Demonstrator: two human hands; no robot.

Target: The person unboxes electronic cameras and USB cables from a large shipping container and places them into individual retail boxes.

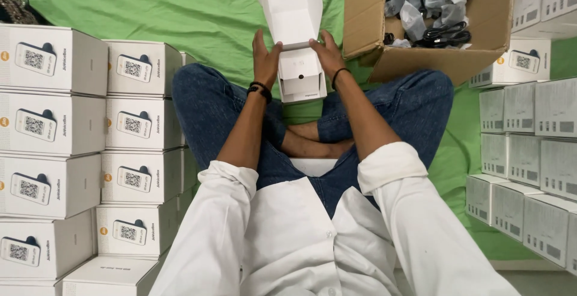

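The open box (299,70) stands on the green cloth (180,13), just ahead of the crossed legs (312,122) and near the cloth's far edge. Its lid (293,10) is raised and tilts away from the person. The tray holds a white insert with a small dark hole. The long axis of the box runs straight away from the body, along the midline between the two forearms.

The left hand (265,61) grips the left wall at the hinge line, thumb on the rim. The right hand (327,55) grips the right wall at the same height. Both hands are closed narrowly on the box; neither holds anything else. The box lies directly between them, so both are equally near, with fingers pointing forward.

A cardboard carton (421,55) sits just right of the right hand, flaps open. It contains bagged dark cables (442,31). Stacks of closed white boxes (72,146) line the left edge of the cloth. More closed boxes (529,164) are stacked along the right edge, well apart from the hands.
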